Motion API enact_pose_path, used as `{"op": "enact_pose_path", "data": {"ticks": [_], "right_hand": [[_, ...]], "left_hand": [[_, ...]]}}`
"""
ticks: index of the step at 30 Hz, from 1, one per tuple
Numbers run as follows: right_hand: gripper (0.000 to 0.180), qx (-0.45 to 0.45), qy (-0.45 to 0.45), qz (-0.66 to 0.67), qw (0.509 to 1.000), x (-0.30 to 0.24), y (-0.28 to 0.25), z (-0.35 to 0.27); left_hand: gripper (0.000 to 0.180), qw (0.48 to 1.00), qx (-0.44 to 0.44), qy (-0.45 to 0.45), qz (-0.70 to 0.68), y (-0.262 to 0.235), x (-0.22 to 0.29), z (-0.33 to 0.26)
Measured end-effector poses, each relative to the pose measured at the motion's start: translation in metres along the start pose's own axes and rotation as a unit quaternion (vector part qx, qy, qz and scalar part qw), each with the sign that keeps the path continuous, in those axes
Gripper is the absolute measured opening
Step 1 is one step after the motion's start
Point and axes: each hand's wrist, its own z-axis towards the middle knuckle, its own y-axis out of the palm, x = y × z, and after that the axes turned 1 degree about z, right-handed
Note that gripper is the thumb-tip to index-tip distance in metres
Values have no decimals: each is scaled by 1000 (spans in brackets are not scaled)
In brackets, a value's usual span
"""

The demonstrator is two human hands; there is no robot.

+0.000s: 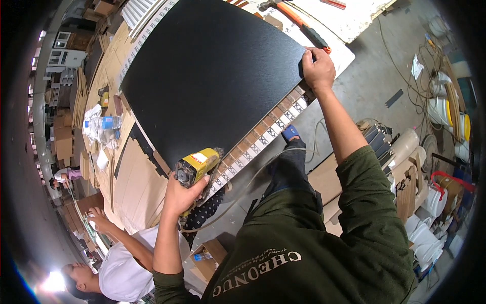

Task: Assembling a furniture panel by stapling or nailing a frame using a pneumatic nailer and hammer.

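A large, flat black panel point(212, 76) lies in front of me on a stack of edges marked with printed crosses. My left hand point(181, 196) is closed round a yellow and black nail gun point(198, 163), whose nose is at the panel's near-left edge. A thin hose runs from its lower end. At the right corner of the panel my right hand point(319, 72) grips the edge, its fingers curled over the top. Just beyond that hand rests a hammer point(306, 30) with an orange and black handle.
A person in a white shirt point(124, 268) works close on my left. A water bottle point(106, 123) and another yellow tool point(104, 97) stand on the left bench. The hose point(243, 195) crosses near my legs. White buckets point(439, 112) and cables line the right side.
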Motion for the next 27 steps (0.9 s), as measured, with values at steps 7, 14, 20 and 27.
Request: {"op": "enact_pose_path", "data": {"ticks": [7,14,20,27], "right_hand": [[30,-18,-17,9,1000,-11,-6,-1],[23,44,-57,-27,997,-8,-2,-3],[22,30,-53,-3,998,-19,-8,-5],[26,16,-29,-9,999,-4,0,0]], "left_hand": [[27,999,17,7,47,3,1,7],[29,999,11,19,50,2,9,7],[27,999,5,45,-8,2,11,5],[28,999,-7,20,38,7,35,13]]}}
